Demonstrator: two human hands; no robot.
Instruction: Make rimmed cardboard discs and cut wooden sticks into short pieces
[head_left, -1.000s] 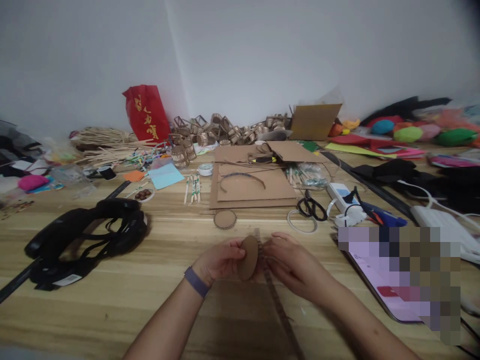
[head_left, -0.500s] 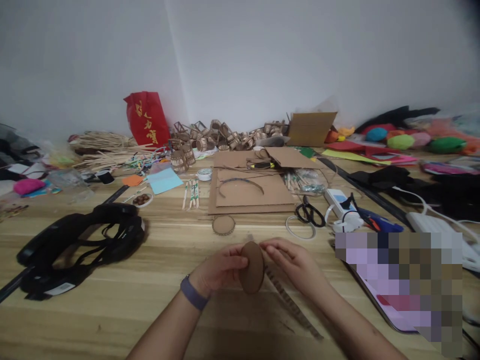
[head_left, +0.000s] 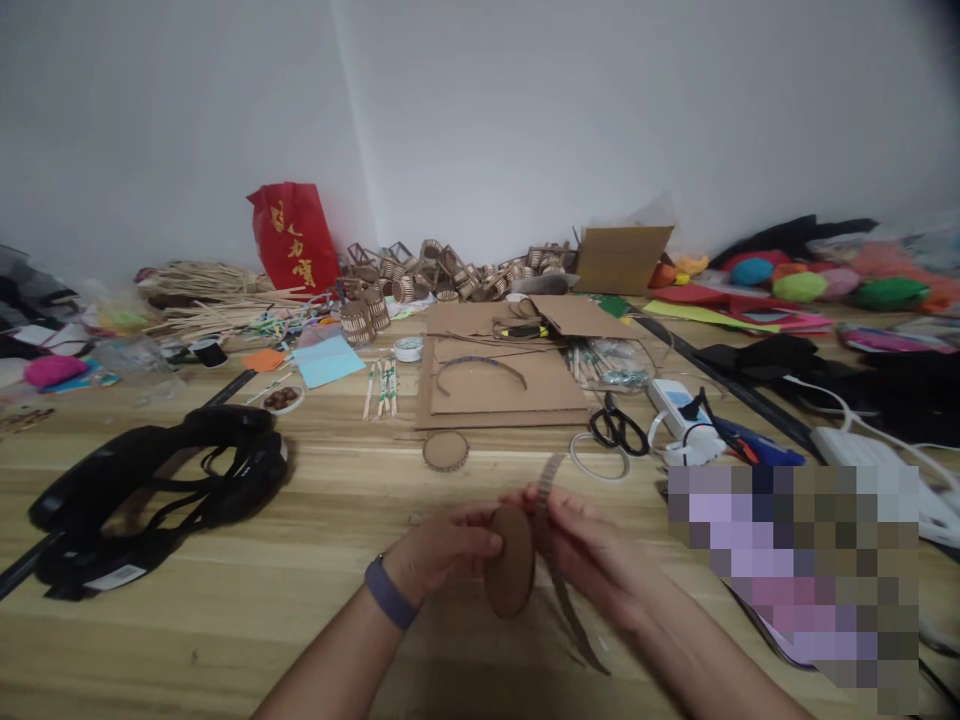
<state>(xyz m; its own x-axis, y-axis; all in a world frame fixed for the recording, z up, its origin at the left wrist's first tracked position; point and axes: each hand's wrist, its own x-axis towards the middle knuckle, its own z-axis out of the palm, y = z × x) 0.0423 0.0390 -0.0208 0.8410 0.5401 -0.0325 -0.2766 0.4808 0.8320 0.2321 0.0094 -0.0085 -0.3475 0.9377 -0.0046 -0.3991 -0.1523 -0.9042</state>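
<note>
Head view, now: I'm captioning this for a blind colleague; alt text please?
Left hand holds a cardboard disc beside a ridged strip in the right hand; beyond them, scissors and cardboard sheets lie on a wooden table.

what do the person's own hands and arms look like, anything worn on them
The left hand has a plain purple-blue band around its wrist. The right hand shows no band. No gloves are worn, and no sleeves show on either forearm.

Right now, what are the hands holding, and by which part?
The left hand pinches a cardboard disc by its upper left edge; the right hand holds a ridged strip near its upper end.
</note>
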